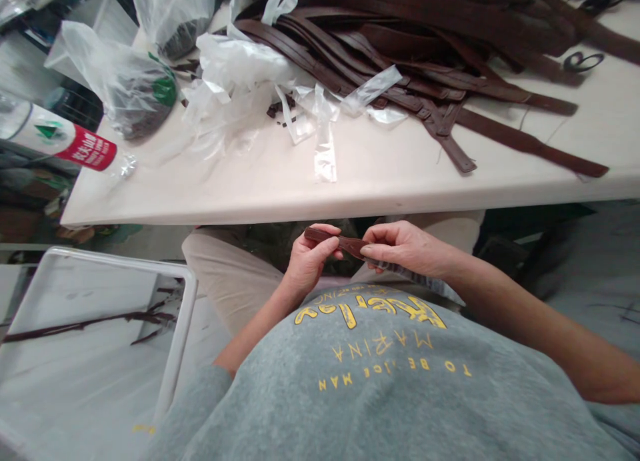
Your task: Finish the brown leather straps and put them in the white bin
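Both my hands are above my lap, just in front of the table edge, on one brown leather strap (353, 246). My left hand (311, 256) pinches its narrow end between thumb and fingers, and the tip sticks out past the thumb. A little to the right, my right hand (403, 246) grips the wider part, thumb on top. Below the right hand the strap seems to run on toward my forearm, though blur hides that part. On the table lies a pile of similar brown leather straps (450, 124), some with stitched, forked ends.
Crumpled plastic bags (240, 68) and clear plastic strips (325, 148) lie on the white table (250, 188). Tied bags (135, 94) and a red-labelled bottle (85, 144) are at the left. Black scissors (583, 62) rest at right. A white bin (185, 314) holds dark straps.
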The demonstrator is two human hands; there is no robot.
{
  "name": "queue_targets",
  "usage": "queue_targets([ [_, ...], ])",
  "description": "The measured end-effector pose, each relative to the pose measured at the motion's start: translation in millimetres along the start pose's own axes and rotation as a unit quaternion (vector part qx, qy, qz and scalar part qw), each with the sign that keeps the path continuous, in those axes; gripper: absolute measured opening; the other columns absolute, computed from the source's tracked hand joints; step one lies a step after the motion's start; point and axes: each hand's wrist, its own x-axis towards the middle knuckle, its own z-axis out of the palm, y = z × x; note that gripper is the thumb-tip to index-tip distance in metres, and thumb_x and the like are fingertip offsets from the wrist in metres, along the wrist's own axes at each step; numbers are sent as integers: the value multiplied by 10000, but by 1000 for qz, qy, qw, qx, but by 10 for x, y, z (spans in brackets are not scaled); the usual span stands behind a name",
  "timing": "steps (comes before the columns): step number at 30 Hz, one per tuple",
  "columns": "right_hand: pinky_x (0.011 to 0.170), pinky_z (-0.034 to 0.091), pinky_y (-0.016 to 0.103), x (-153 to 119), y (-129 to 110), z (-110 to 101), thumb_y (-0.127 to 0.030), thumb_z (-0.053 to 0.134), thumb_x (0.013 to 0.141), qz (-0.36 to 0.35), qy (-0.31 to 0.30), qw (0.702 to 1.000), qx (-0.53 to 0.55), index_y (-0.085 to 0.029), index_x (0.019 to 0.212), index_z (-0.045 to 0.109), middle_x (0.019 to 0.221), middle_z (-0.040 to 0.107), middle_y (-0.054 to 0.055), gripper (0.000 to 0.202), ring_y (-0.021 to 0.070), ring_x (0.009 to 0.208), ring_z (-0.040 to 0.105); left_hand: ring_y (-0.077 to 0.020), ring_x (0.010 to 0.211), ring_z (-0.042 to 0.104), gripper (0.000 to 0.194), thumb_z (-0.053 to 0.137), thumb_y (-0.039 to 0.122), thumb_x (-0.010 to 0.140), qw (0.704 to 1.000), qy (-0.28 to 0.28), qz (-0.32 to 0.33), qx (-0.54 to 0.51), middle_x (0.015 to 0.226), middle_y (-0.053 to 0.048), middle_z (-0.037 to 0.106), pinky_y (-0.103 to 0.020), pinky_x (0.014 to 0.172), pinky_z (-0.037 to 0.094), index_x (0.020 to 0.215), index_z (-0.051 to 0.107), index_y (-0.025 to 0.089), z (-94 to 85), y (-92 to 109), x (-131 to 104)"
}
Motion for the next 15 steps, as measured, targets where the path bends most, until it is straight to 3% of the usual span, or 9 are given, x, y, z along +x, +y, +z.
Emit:
queue_targets([
  [4, 565, 409, 251, -62, 23, -114, -523, 678, 759, 4, -23, 1000, -16, -188, 766, 593, 654, 588, -5, 346, 131, 594, 529, -54, 554, 585, 266, 856, 322, 661, 1000, -1, -3, 0, 703, 33, 649, -162, 577, 485, 854, 726, 192, -46, -8, 25],
  [9, 532, 375, 260, -186, 126, -278, -475, 570, 838, 10, -39, 993, -114, -188, 778, 608, 654, 604, 6, 295, 151, 582, 527, -84, 620, 637, 261, 832, 343, 700, 999, -12, -43, 29, 792, 7, 666, -181, 611, 507, 873, 723, 181, -99, -23, 16],
  [12, 619, 450, 308, -174, 200, -216, -414, 538, 879, -27, 86, 967, -240, -203, 903, 652, 784, 675, 30, 241, 200, 693, 613, -79, 571, 627, 277, 835, 322, 694, 997, 23, -67, 26, 755, 16, 650, -177, 588, 483, 888, 702, 176, -32, -103, 39],
  [15, 738, 511, 356, -59, 289, -29, -429, 580, 919, -120, 193, 925, -305, -238, 1072, 653, 963, 701, 41, 256, 233, 834, 666, -87, 570, 608, 363, 867, 327, 642, 994, 47, -90, -30, 729, 18, 638, -191, 589, 483, 916, 683, 178, 88, -204, 82],
])
